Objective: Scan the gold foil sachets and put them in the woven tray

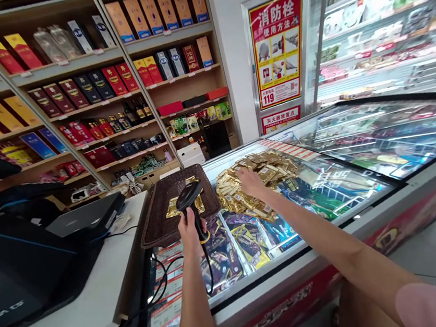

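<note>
My left hand [189, 229] is wrapped round the handle of a black barcode scanner [189, 197], whose head points at a brown woven tray [157, 220] holding a few gold packets [172, 207]. My right hand [250, 182] reaches out over a heap of gold packets [266, 171] lying on the glass lid of a chest freezer [324, 193]. Its fingers curl down onto the packets; I cannot make out if one is gripped. The scanner's cable [209, 269] hangs down toward me.
A white counter [81, 310] at left carries a black till screen [20, 264] and cables. Shelves of boxed bottles [87, 89] line the back wall. A red fire-hydrant notice [278, 46] hangs on the pillar, with a chiller cabinet [383, 24] to its right.
</note>
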